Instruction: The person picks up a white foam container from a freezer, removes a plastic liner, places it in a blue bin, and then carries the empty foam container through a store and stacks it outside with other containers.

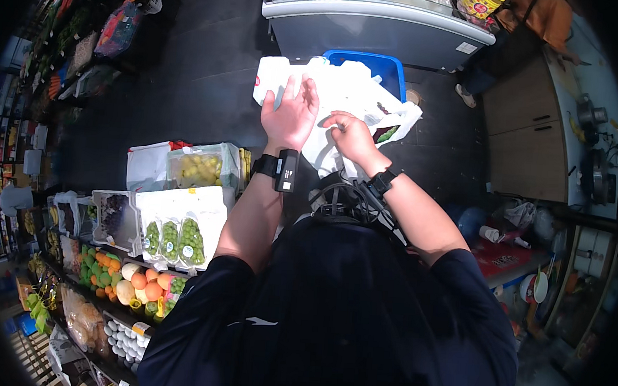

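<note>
My left hand [291,112] is raised with its palm turned up and fingers spread, holding nothing. Beside it, my right hand [353,140] hovers over or rests on bright white packaging [342,86]; contact is hard to judge. Its thumb and index finger stand apart, the other fingers are bent, and nothing shows in its grasp. Glare washes out the packaging, so I cannot tell foam from plastic. At its right lies a white wrapper [410,114] around a dark and green item [387,134]. Behind the packaging stands a blue plastic bin [401,74], partly covered.
A display freezer [372,32] crosses the far side. To my left are bagged green grapes [192,241] in a white box, dark grapes [114,213] and a fruit shelf [106,300]. A person [542,19] stands at a counter [584,119] on the right, a knife in hand.
</note>
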`<state>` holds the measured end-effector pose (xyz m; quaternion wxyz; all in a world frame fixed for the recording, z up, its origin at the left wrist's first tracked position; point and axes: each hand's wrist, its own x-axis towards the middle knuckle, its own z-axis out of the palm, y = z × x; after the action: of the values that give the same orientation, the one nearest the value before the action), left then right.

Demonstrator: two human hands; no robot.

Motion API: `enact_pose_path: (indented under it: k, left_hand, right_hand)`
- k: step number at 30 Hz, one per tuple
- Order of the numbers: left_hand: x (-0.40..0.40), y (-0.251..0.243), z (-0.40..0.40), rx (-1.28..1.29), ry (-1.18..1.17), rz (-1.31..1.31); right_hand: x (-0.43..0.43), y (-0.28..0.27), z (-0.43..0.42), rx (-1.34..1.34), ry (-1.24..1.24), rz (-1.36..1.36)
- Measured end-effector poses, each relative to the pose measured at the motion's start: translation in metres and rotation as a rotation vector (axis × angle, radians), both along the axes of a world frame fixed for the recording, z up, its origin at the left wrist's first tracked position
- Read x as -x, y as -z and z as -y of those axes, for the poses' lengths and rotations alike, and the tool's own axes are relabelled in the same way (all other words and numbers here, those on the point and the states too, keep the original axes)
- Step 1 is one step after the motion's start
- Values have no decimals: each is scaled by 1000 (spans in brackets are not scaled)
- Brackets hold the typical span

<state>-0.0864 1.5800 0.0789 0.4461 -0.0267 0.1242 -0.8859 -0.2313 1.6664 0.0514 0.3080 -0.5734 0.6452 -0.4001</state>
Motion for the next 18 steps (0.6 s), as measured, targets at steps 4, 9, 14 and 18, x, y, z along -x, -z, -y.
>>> enact_pose_path:
  k: [4,9,14,18]
  left_hand:
    - [10,20,-3,-34,40,-3]
    - [19,48,-3,-50,4,-5]
    - [22,59,0,-153,20,3]
    - [22,70,3,-154,26,-39]
  right_hand:
    - [-3,-4,4,65,74,-13]
    - [-3,-5,6,64,97,12]
    - [1,-7,6,20,80,-23]
    - [-3,-9,4,13,92,15]
